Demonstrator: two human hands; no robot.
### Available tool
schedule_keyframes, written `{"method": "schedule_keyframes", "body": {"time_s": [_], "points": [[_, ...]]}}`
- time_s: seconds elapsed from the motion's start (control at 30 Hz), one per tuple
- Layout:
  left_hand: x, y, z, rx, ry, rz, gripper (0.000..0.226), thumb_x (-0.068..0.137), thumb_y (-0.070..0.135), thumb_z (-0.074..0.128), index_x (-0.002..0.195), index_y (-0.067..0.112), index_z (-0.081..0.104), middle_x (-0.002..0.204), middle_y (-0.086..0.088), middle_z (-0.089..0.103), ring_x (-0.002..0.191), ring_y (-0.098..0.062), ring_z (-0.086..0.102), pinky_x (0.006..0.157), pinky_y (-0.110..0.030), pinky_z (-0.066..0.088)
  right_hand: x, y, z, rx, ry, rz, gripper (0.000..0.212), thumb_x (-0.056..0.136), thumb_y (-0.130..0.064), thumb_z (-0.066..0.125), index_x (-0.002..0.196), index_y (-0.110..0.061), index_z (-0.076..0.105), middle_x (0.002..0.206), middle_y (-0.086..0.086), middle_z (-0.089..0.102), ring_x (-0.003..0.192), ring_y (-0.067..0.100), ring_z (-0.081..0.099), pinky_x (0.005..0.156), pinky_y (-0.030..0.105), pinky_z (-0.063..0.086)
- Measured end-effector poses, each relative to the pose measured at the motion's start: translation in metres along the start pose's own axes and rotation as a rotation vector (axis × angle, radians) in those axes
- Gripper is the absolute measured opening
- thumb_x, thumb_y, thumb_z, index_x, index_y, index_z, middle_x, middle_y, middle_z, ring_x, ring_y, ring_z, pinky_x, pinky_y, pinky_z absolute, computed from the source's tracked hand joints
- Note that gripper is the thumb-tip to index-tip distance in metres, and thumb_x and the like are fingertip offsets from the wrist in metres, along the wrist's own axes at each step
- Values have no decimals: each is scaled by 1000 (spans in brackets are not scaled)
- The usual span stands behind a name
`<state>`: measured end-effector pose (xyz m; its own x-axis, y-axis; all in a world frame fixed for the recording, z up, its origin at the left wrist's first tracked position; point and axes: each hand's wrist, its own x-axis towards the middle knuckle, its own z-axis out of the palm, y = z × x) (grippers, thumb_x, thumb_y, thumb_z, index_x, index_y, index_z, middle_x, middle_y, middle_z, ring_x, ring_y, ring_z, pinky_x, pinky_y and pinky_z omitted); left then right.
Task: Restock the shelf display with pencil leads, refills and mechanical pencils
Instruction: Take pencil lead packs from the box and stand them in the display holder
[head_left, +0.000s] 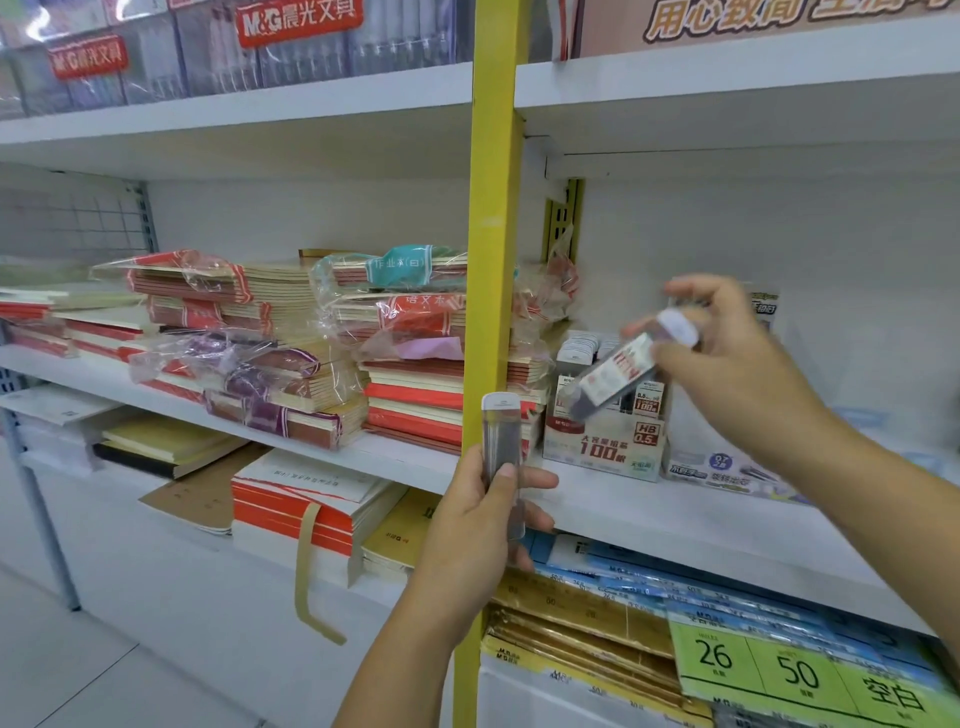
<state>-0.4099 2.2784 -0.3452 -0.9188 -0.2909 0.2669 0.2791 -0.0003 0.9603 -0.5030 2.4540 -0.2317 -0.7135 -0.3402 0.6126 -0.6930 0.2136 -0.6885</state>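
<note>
My left hand (480, 512) grips an upright clear pencil-lead case with a white cap (501, 436) in front of the yellow shelf post (493, 218). My right hand (727, 364) holds a second lead case (615, 376), tilted, with a white and red label, just above a white display box of lead cases (605, 447) marked HB 0.5 and 100. That box stands on the middle white shelf (649, 506), right of the post. Blue-and-white packs (727, 470) lie beside the box, under my right forearm.
Stacks of wrapped red and cream notebooks (291, 332) fill the middle shelf left of the post. Below lie more notebooks (306, 499), gold and blue packs (597, 608) and green price cards (800, 670). The top shelf holds packaged pens with red brand signs (298, 21).
</note>
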Motion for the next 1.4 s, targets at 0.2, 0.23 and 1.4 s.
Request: {"method": "schedule_keyframes", "body": {"time_s": [0.2,0.23,1.4], "points": [[2,-2,3,31,29,-1,20,108,26,36,120,35,48,98,9,74,74,-10,68,50,-24,49,27,7,-9,-318,86,-214,25,93,-13,59,103,-28,41,97,-7,67,88,3,63,65,17,49],[1,-2,3,33,31,3,19,108,25,36,120,34,49,98,9,74,74,-10,69,50,-24,49,28,11,-6,-359,56,-207,26,92,-13,60,103,-28,43,96,-9,65,87,3,62,67,20,50],[25,-10,47,319,118,358,40,100,34,56,104,73,56,97,31,68,92,6,64,70,-12,51,-11,19,25,50,-202,91,16,89,-30,65,104,-34,64,82,0,72,65,9,68,61,22,53]]}}
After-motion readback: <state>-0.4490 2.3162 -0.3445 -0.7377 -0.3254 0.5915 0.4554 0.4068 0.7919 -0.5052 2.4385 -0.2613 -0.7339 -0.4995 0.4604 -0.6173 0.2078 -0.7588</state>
